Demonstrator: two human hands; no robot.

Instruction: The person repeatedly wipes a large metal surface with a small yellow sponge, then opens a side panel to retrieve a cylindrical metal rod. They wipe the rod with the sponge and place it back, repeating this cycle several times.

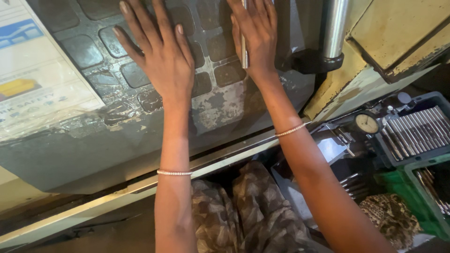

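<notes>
My left hand point(161, 54) lies flat with fingers spread on a worn grey machine door point(93, 154) that has rows of dark square recesses. My right hand point(255, 35) is higher and to the right, fingers wrapped on a thin upright metal handle bar point(244, 54) fixed to the same door. Both wrists wear thin bead bracelets. My patterned clothing point(243, 211) shows below, between my arms.
A paper notice under plastic point(37, 79) covers the door's left part. A shiny steel cylinder point(335, 28) and a cream machine body point(403, 33) stand at the right. Below right are a dial gauge point(366, 123), a grey tray of metal rods point(417, 133) and a green crate point(422, 197).
</notes>
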